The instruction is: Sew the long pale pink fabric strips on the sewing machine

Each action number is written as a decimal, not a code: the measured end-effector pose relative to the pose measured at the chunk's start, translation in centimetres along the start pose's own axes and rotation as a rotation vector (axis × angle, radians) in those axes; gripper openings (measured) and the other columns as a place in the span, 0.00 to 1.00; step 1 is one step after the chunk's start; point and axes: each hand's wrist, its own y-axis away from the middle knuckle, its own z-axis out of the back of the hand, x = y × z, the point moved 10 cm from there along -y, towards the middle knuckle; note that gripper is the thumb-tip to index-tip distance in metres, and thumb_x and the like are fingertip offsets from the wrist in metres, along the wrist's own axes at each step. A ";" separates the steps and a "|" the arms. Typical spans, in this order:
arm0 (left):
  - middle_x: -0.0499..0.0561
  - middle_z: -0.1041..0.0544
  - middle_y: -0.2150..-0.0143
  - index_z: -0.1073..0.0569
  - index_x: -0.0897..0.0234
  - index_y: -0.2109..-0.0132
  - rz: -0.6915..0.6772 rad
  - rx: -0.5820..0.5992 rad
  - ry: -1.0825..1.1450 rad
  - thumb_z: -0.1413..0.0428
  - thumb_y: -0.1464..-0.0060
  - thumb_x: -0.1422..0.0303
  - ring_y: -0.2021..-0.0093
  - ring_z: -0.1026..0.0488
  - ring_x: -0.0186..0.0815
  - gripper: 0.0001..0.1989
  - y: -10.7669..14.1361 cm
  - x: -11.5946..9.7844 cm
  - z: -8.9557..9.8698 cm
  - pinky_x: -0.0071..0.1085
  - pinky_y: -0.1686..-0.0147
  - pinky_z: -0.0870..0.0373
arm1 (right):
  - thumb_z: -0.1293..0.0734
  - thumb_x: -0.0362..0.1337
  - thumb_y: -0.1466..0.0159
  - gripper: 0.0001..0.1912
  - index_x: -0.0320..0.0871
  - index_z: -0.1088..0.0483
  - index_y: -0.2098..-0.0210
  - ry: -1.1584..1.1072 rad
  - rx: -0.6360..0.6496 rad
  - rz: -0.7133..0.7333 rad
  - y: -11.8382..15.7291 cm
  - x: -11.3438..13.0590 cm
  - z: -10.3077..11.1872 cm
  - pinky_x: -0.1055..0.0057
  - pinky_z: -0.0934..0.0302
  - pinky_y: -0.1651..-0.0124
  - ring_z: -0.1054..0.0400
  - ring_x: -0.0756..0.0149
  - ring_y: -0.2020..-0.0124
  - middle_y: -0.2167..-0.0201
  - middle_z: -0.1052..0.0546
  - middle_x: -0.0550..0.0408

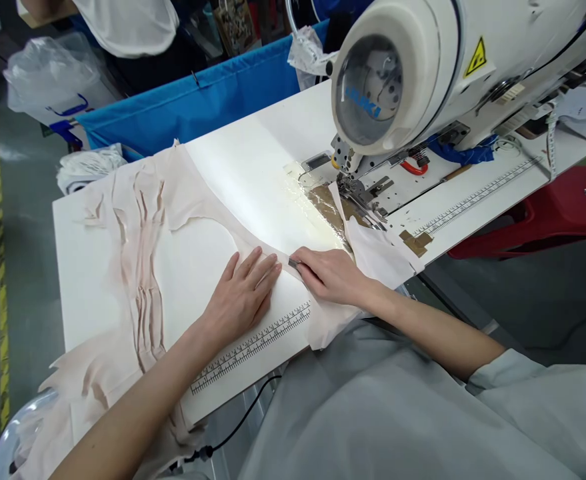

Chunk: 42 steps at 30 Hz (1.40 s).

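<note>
Pale pink fabric (193, 190) stretches over the white table in a curved strip that runs toward the sewing machine. My left hand (245, 293) lies flat, fingers stretched, with its fingertips on the strip's edge. Close to its right, my right hand (330, 273) is closed around a small grey metal tool (293, 264), whose tip points at the strip; its exact kind is mostly hidden by the fingers. More of the thin fabric (373, 247) passes beyond my right hand, up to the presser foot (353, 190) of the machine, and some hangs over the table's front edge.
A white sewing machine (423, 67) fills the upper right. Printed rulers (253, 347) run along the front of the white table (213, 373). Behind it hangs a blue cloth trough (197, 93); a person in a white top (127, 27) is beyond. A red stool (567, 207) stands at right.
</note>
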 end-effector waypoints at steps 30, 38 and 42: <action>0.63 0.40 0.32 0.38 0.64 0.34 0.047 0.154 -0.025 0.53 0.37 0.67 0.31 0.46 0.57 0.25 -0.2 -1.4 -0.3 0.53 0.40 0.39 | 0.49 0.36 0.30 0.15 0.41 0.33 0.54 0.086 0.028 -0.029 0.0 0.1 -0.6 0.71 0.56 0.73 0.31 0.65 0.70 0.65 0.21 0.52; 0.62 0.38 0.33 0.36 0.62 0.36 0.066 0.135 -0.035 0.52 0.38 0.68 0.32 0.44 0.57 0.24 -0.4 -1.5 0.1 0.54 0.42 0.37 | 0.47 0.34 0.32 0.13 0.43 0.32 0.61 0.120 0.111 -0.024 2.7 -0.7 0.7 0.70 0.59 0.74 0.34 0.67 0.73 0.72 0.24 0.55; 0.61 0.38 0.33 0.36 0.65 0.36 0.038 0.117 0.012 0.55 0.37 0.69 0.32 0.43 0.51 0.23 -0.6 -1.9 0.1 0.52 0.39 0.38 | 0.48 0.37 0.31 0.13 0.43 0.34 0.57 0.017 0.027 -0.117 3.7 -2.2 1.6 0.72 0.54 0.72 0.34 0.67 0.74 0.71 0.23 0.56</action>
